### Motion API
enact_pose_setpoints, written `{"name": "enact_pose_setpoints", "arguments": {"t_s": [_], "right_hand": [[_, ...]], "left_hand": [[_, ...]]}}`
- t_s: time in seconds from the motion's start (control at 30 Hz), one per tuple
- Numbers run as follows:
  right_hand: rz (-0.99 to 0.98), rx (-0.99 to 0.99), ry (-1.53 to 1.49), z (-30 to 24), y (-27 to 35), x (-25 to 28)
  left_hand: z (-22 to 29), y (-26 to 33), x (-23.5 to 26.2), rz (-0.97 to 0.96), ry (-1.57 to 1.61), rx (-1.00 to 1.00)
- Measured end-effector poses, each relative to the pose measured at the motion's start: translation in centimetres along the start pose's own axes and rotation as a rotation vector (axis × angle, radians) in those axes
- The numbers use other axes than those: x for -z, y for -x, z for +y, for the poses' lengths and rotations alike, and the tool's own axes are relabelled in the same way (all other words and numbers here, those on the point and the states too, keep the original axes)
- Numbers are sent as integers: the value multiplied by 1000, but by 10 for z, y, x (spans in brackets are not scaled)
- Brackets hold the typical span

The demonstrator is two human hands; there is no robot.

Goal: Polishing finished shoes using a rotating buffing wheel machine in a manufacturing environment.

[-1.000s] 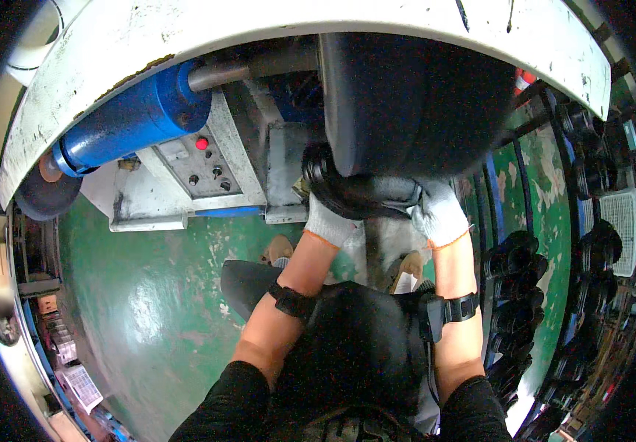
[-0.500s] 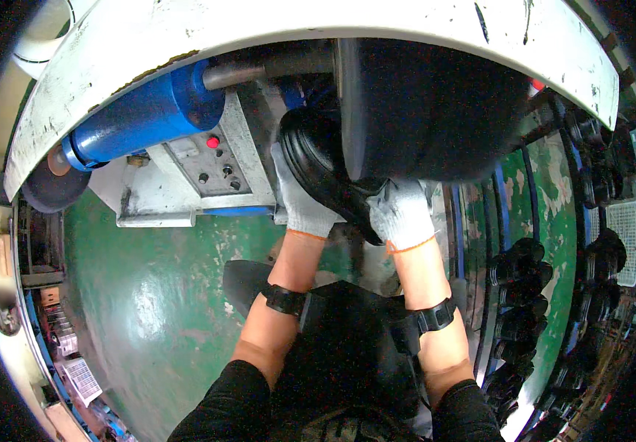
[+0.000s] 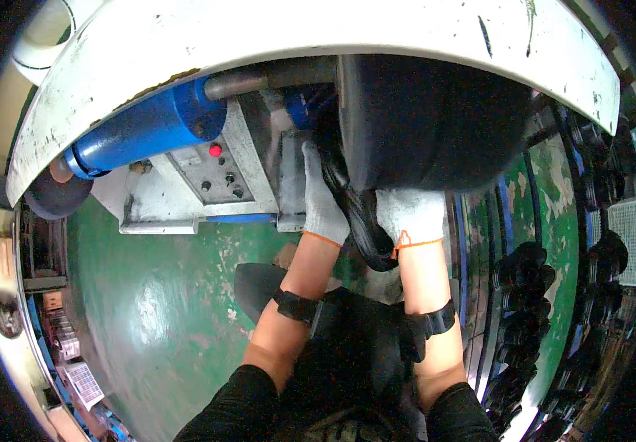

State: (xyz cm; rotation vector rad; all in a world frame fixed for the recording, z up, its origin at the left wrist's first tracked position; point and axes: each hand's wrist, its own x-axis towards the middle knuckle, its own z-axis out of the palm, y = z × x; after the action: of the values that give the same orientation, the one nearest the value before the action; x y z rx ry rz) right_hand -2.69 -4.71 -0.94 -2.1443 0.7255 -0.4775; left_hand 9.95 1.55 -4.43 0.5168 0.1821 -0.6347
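A glossy black shoe (image 3: 366, 222) is held tilted between my hands, its far end up against the large dark roller wheel (image 3: 436, 121). My left hand (image 3: 323, 202), in a white knit glove with an orange cuff, grips the shoe along its left side. On the other side my right hand (image 3: 411, 214), gloved the same way, holds it near its lower end. The right fingers are tucked under the wheel and mostly hidden. The wheel looks smeared, as if turning, and covers part of the shoe.
A white curved hood (image 3: 318, 26) overhangs the wheel. To the left run a blue motor housing (image 3: 141, 125) with its shaft, and a panel with a red button (image 3: 215, 150). Racks of black shoes (image 3: 520, 295) and a white basket (image 3: 625, 239) stand at right. The green floor (image 3: 156, 295) is worn.
The shoe has turned in my hands, showing less of its broad face. Its lower end has come nearer to me. My left hand has shifted right, my right hand slightly right.
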Motion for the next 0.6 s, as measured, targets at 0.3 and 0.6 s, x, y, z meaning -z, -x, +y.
{"name": "enact_pose_setpoints", "arguments": {"t_s": [0.3, 0.6], "right_hand": [[13, -313, -119, 19, 25, 58], [72, -96, 110, 40, 16, 70]], "left_hand": [[-87, -14, 15, 30, 206, 195], [-110, -37, 33, -684, 505, 271]]}}
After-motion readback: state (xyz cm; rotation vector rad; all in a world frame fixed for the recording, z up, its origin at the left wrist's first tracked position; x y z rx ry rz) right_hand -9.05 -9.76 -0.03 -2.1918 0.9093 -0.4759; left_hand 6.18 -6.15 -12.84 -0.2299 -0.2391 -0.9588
